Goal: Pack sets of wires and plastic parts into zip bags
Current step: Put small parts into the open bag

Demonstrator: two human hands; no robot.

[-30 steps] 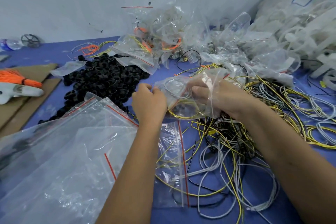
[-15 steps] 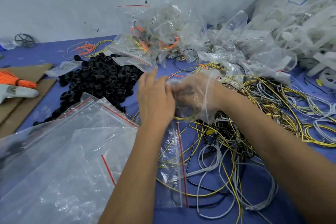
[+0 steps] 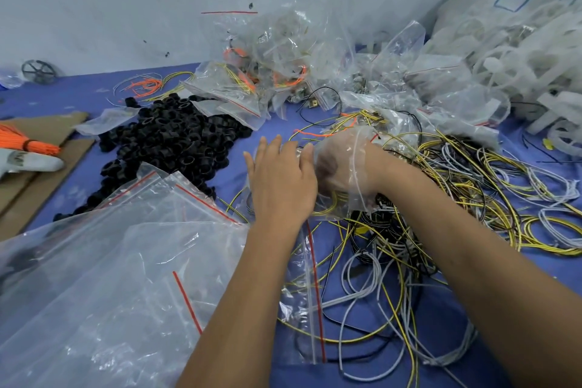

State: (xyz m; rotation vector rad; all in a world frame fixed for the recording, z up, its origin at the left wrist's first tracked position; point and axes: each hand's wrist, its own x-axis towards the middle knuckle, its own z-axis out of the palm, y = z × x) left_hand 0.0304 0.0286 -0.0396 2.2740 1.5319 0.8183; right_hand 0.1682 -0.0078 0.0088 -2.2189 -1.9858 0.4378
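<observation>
Film of the zip bag [image 3: 346, 173] is judged thin and slippery; it is held from inside by the right hand [image 3: 338, 167], grip unclear, and flattened by the open left hand [image 3: 282, 179].

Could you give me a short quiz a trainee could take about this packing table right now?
1. True or false: the right hand is inside a clear zip bag.
2. What lies just left of the left hand? A) the pile of black plastic rings B) a pair of scissors C) a roll of tape
3. What colour is the seal strip on the empty zip bags at the lower left?

Key: 1 true; 2 A; 3 red.
</observation>
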